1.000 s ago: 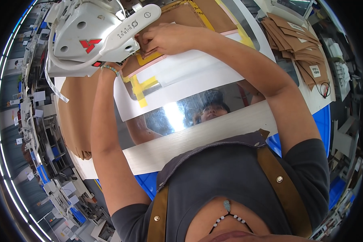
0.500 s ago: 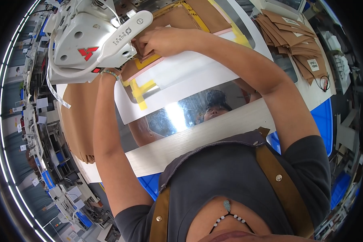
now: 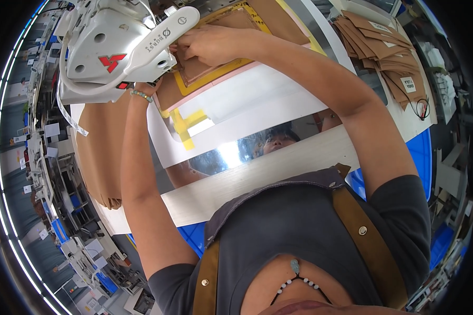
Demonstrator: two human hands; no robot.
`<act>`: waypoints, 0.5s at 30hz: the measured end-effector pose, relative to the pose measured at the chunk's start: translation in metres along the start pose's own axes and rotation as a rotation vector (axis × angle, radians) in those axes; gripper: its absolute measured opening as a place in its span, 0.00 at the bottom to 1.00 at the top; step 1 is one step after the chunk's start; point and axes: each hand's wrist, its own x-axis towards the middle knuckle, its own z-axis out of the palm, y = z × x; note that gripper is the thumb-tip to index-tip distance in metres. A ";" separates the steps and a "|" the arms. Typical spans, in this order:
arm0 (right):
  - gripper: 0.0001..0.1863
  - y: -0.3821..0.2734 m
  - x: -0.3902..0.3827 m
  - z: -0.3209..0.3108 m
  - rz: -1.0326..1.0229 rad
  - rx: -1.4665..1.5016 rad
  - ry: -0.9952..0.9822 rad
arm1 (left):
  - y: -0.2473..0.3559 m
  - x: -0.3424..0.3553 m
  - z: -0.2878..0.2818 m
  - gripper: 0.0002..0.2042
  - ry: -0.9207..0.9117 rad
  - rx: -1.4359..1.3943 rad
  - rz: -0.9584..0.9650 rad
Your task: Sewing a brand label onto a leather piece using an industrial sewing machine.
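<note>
A white machine head with a red mark hangs over the top left of the table. Under it lies a brown flat piece set in a yellow-edged template. My right hand reaches forward with its fingers curled, pinching and pressing the brown piece just right of the machine's arm. My left hand goes up under the machine head. Only its heel above a beaded bracelet shows, and its fingers are hidden.
A stack of brown sheets hangs over the table's left side. More brown folded pieces lie at the far right, with a black cable beside them. A shiny metal strip crosses the white table. Blue bins stand below.
The view has tipped, so the machine head and template sit lower and nearer the middle. Both hands stay at the brown piece by the machine, with the right hand shifted slightly along it.
</note>
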 end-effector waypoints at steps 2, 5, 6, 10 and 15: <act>0.22 -0.001 -0.004 -0.002 -0.013 0.016 0.033 | 0.006 -0.008 -0.005 0.24 -0.055 0.473 0.086; 0.22 -0.010 -0.004 -0.009 0.007 0.068 -0.035 | 0.000 -0.023 -0.004 0.24 0.153 0.303 0.228; 0.22 -0.011 -0.006 -0.010 0.009 0.089 -0.058 | 0.000 -0.024 -0.004 0.22 0.183 0.350 0.190; 0.21 -0.021 -0.007 -0.015 -0.032 0.123 -0.084 | -0.006 -0.044 -0.008 0.15 0.150 0.569 -0.122; 0.21 -0.017 -0.017 -0.016 -0.081 0.168 -0.076 | 0.039 -0.062 -0.011 0.11 0.278 -0.195 -0.253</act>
